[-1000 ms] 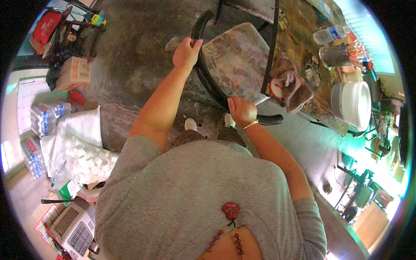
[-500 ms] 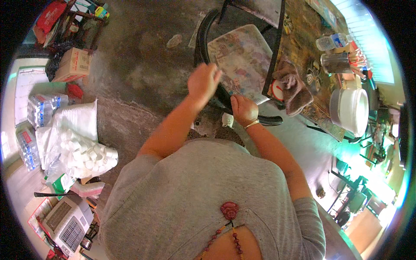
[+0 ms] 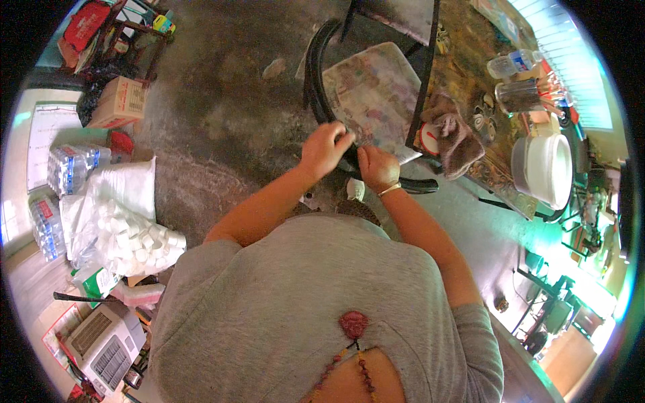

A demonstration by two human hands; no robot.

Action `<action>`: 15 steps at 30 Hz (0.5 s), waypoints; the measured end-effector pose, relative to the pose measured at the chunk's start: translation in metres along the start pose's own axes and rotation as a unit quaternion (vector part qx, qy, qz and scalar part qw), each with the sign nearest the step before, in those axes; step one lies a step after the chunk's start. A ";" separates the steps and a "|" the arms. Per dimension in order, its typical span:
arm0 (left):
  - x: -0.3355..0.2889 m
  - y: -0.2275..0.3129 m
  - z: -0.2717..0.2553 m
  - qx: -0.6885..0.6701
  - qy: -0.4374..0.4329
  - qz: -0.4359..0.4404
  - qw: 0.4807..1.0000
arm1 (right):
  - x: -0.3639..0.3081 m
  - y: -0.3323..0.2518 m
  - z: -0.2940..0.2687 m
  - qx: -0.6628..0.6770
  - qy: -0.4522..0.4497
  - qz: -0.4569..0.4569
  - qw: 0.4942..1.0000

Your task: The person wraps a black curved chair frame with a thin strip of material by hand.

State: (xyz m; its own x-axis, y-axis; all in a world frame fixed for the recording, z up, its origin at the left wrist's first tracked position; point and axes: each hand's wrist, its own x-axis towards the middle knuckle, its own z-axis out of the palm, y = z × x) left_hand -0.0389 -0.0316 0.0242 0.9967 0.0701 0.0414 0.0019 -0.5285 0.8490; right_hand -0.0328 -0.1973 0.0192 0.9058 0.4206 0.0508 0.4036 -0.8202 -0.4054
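Note:
A long, black curved strip (image 3: 316, 80), rubber-like and bent in an arc, stretches ahead of me and ends low at the right. My left hand (image 3: 325, 149) is closed around it with fingers bent and thumb toward the right. Close beside it, my right hand (image 3: 379, 168) grips the same strip, its thumb lying along the top. The strip's far end curls up beside a seat covered with a faded patterned sheet (image 3: 376, 87). What the fingers press underneath is hidden.
To the right, a dark patterned table (image 3: 463, 60) bears a brown cloth (image 3: 457, 144), a plastic bottle (image 3: 514, 64), a container of brushes (image 3: 521, 96) and a white tub (image 3: 551, 168). At left are a bag of white caps (image 3: 138, 238), bottle packs (image 3: 70, 164) and a cardboard box (image 3: 121, 102).
My left hand has come down and to the right along the black strip, closer to my right hand. My right hand has kept its place.

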 end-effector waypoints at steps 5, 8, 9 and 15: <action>-0.010 -0.011 -0.016 -0.138 -0.066 -0.079 0.985 | 0.003 0.000 -0.005 0.017 0.000 -0.015 1.000; -0.003 -0.018 -0.033 -0.227 0.007 -0.225 0.947 | 0.004 0.001 -0.009 0.052 -0.024 0.014 0.998; -0.002 -0.020 -0.039 -0.260 0.045 -0.260 0.929 | 0.005 0.001 -0.010 0.061 -0.035 0.025 0.997; 0.001 -0.018 -0.051 -0.431 0.063 -0.310 0.845 | 0.013 0.027 0.002 0.251 -0.132 0.105 0.953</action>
State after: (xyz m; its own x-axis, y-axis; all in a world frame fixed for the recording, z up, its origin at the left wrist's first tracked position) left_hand -0.0424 0.0206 0.0358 0.8095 0.2265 -0.5417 0.4054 0.4517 0.7947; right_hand -0.0101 -0.2134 0.0067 0.8690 0.4046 -0.2850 0.0436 -0.6362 -0.7703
